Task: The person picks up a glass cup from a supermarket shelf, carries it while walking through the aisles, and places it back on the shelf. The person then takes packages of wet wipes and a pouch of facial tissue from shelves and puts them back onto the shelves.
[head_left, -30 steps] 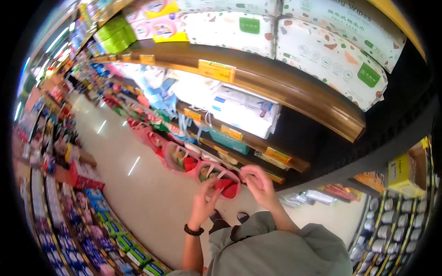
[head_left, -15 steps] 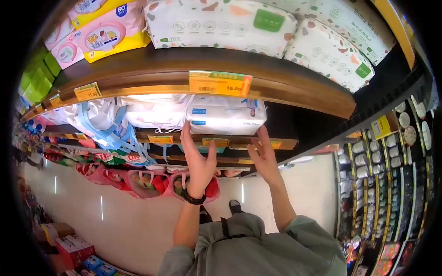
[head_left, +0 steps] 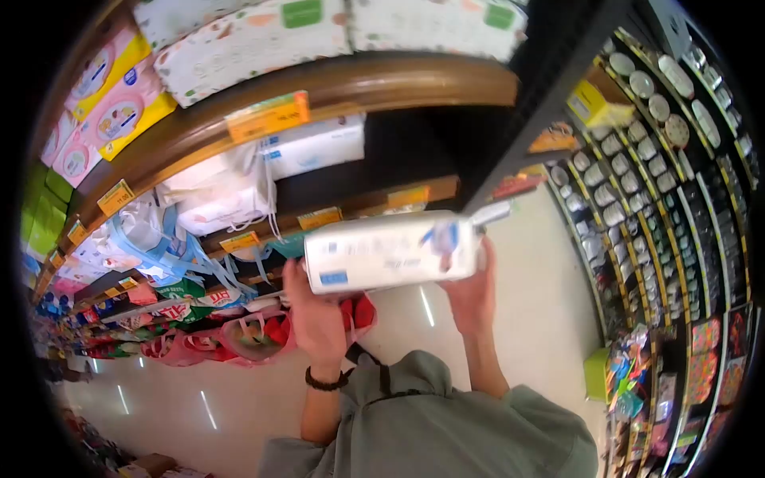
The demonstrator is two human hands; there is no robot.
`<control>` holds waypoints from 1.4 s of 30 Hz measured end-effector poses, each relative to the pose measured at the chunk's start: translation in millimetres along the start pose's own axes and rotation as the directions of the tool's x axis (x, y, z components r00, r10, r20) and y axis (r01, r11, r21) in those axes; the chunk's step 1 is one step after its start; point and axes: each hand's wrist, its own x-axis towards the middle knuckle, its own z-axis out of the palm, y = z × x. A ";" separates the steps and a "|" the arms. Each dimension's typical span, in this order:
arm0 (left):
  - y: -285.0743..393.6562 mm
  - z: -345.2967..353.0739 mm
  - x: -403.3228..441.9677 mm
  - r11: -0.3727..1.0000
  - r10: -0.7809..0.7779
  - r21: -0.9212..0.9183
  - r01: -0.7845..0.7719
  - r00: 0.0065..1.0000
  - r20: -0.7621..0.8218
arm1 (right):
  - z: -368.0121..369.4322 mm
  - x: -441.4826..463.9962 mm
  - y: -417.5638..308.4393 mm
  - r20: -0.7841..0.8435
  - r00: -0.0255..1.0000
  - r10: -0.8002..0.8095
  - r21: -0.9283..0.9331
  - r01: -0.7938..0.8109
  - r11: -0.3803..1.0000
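A white pack of baby wipes (head_left: 386, 259) with blue marks and a small printed figure is held in front of the shelf, slightly blurred. My left hand (head_left: 317, 323) grips its left end, a dark beaded bracelet on the wrist. At the other end, my right hand (head_left: 474, 299) is closed round the lower right corner. Some fingers of both hands are hidden behind the pack. A similar white pack (head_left: 319, 143) sits on the middle shelf, beside a white pack with cords (head_left: 223, 195).
Larger patterned wipes packs (head_left: 255, 52) and pink-and-yellow packs (head_left: 119, 115) fill the upper shelf, whose brown edge (head_left: 382, 84) juts out. A dark upright post (head_left: 530, 119) stands to the right. Red-and-pink bags (head_left: 255, 338) hang low. Crockery racks (head_left: 629, 183) line the far side.
Both hands have drawn the pack of baby wipes off the middle shelf and toward me. The view has turned to the right, showing more of the racks there.
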 end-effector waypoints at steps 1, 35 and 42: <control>-5.4 4.1 -10.1 0.900 -0.260 -0.388 0.199 0.959 -0.110 | -9.9 -4.9 3.6 -0.017 0.994 0.111 0.171 -0.107 0.979; -400.0 261.8 -149.2 0.597 -0.801 0.734 0.324 0.208 0.561 | -312.0 -136.9 -240.2 -0.495 0.869 -0.005 0.652 0.375 0.659; -501.3 363.3 -117.4 0.366 -0.882 0.565 0.740 0.083 0.463 | -373.4 -59.7 -357.4 -0.419 0.900 0.117 0.518 0.132 0.845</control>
